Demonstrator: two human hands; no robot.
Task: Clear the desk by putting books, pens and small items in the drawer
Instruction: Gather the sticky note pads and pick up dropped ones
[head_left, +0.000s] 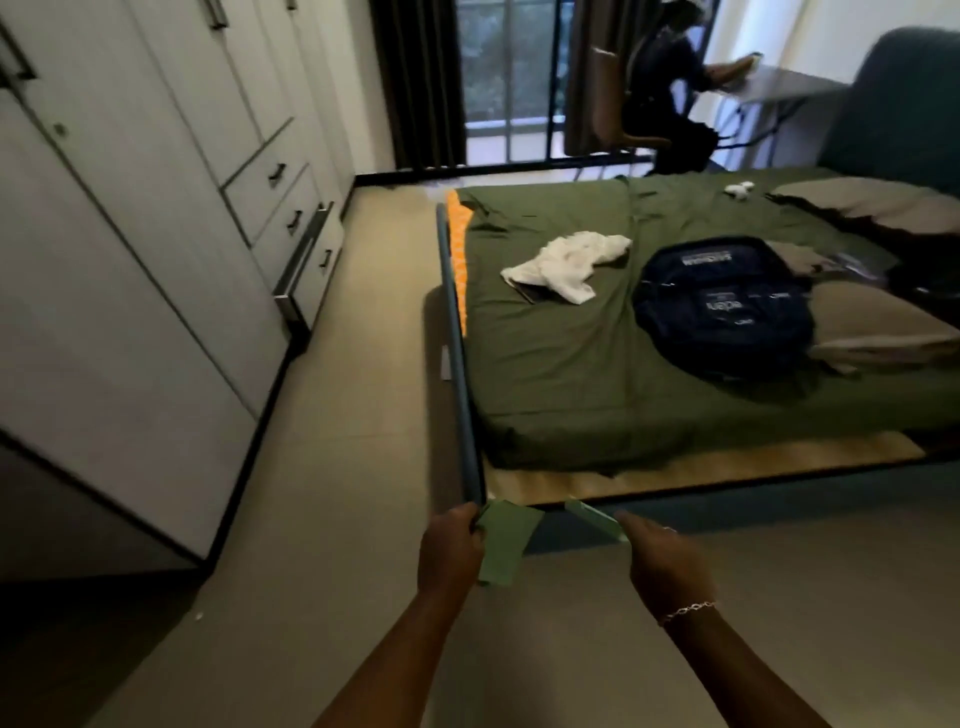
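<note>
My left hand (451, 551) grips a flat green booklet-like item (504, 543) that hangs down from its fingers. In my right hand (662, 558) is a second green item (595, 518), held by its near end and seen edge-on. Both hands are out in front of me over the floor, just short of the bed's near corner. A wardrobe drawer (304, 260) on the left stands pulled out a little. The desk (779, 85) is far off at the back right.
A bed (571, 384) with a green sheet fills the right, carrying a dark blue backpack (724, 306), a white cloth (569, 262) and pillows. A white wardrobe (130, 234) lines the left. A tiled floor strip (353, 415) runs between them. A person sits at the far desk.
</note>
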